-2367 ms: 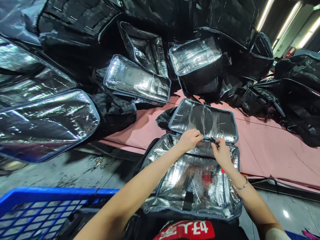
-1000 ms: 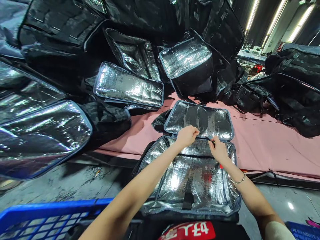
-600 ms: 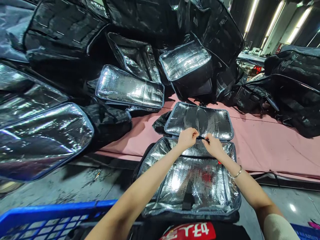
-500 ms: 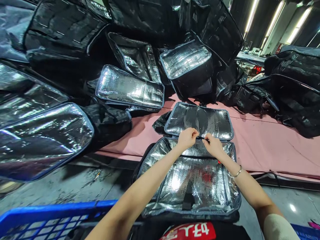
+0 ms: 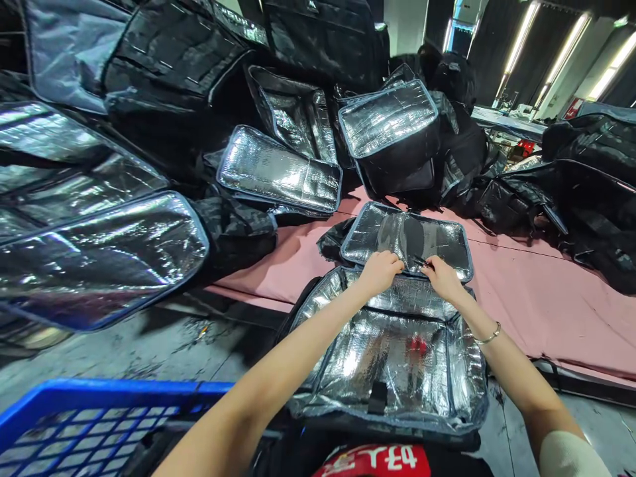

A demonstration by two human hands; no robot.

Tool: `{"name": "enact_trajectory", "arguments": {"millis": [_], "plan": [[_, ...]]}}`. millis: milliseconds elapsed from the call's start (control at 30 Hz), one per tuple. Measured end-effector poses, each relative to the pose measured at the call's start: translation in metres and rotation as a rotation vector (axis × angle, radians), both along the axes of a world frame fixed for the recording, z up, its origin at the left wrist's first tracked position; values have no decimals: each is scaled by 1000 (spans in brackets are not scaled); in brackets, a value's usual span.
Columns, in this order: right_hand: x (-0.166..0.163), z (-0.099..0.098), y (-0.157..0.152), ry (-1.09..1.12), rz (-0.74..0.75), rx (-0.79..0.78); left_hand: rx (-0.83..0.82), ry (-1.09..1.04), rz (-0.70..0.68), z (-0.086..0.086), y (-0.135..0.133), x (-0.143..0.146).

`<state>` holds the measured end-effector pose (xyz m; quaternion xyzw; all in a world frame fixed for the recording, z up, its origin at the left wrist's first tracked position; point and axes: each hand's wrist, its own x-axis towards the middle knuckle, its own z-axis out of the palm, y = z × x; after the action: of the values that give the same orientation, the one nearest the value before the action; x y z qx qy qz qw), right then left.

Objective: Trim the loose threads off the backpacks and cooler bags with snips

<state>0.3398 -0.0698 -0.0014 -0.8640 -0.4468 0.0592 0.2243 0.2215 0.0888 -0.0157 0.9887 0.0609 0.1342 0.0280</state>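
An insulated bag [image 5: 397, 358] with a silvery foil lining lies open in front of me, its lid [image 5: 447, 242] folded back on the far side. At the seam between lid and body, my left hand [image 5: 382, 273] is closed, its fingertips pinched; what they grip is hidden. Just right of it, my right hand [image 5: 444, 277] pinches a small dark pointed thing [image 5: 422, 262], whose tip points left toward the lid. It is too small to name surely. A black strap tab [image 5: 377, 397] shows on the bag's near inside wall.
A pink-covered table [image 5: 517, 285] runs under the bag. Other foil-lined bags [image 5: 283, 169] and dark bags [image 5: 169, 59] are heaped behind and left, with more dark bags [image 5: 596, 212] at right. A blue plastic basket [image 5: 99, 391] stands near left, above the grey floor [image 5: 199, 351].
My view has shifted, so the scene sits a little further right. The fingertips of my two hands are slightly further apart, and the small dark thing in my right hand shows more plainly.
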Motion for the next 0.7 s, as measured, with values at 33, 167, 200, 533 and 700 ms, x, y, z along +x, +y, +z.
{"name": "enact_trajectory", "arguments": {"millis": [33,167,200,533,700], "plan": [[2,-2,3,-35,28,-12,-4,-1,14,-1,-2,2],[8,-7,10,-124,87,-15,-34,8,74,-2,0,9],[10,-7,11,-119,87,-2,-45,16,83,-1,2,11],[29,-3,35,-29,143,-100,-218,132,102,5,22,26],[39,-5,42,46,205,-148,-281,80,85,3,19,16]]}}
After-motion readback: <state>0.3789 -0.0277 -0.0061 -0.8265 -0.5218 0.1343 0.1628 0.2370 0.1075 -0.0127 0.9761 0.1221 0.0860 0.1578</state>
